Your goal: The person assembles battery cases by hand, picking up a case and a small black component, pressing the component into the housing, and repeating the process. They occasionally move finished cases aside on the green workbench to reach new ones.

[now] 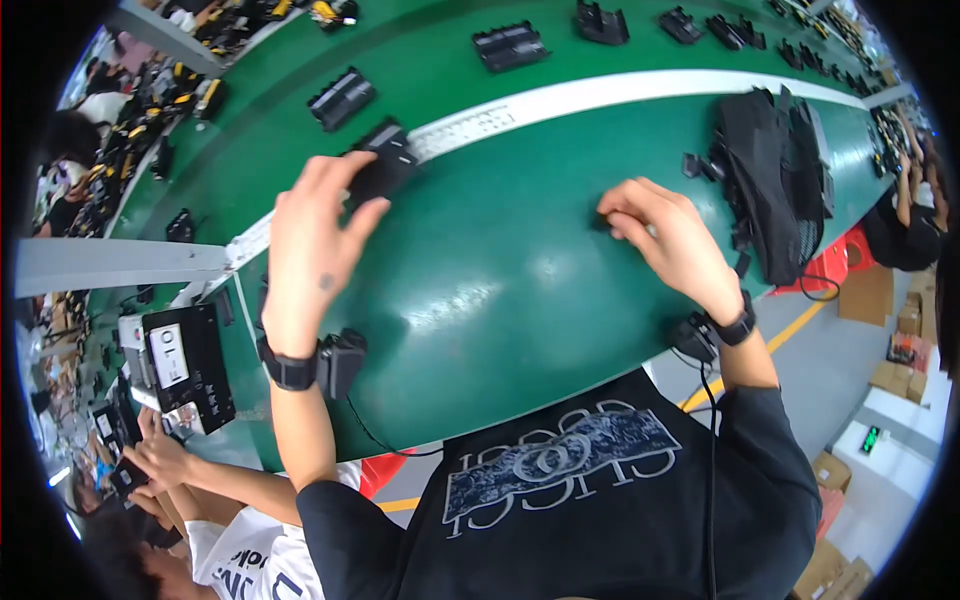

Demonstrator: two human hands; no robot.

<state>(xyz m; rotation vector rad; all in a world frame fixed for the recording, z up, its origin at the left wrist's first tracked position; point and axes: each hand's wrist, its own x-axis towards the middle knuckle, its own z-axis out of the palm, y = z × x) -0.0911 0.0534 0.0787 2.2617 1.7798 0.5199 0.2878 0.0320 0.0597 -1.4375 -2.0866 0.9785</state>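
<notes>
My left hand (318, 215) is at the left, with thumb and fingers around the near edge of a black plastic housing (388, 172). The housing overlaps the white strip (470, 128) that runs along the green table (480, 240). Over the right part of the table, my right hand (660, 228) is closed, fingers curled toward the thumb. A small dark bit shows at its fingertips, too little to name. Each wrist wears a black band with a black box-shaped device, the left device (342, 362) and the right device (697, 338).
Beyond the strip, several black housings (510, 46) lie spaced on a green surface. A black bag (765, 185) with small black parts lies at the right. A grey post (120, 268) and a black box (187, 365) stand left, near another person's hands (158, 455).
</notes>
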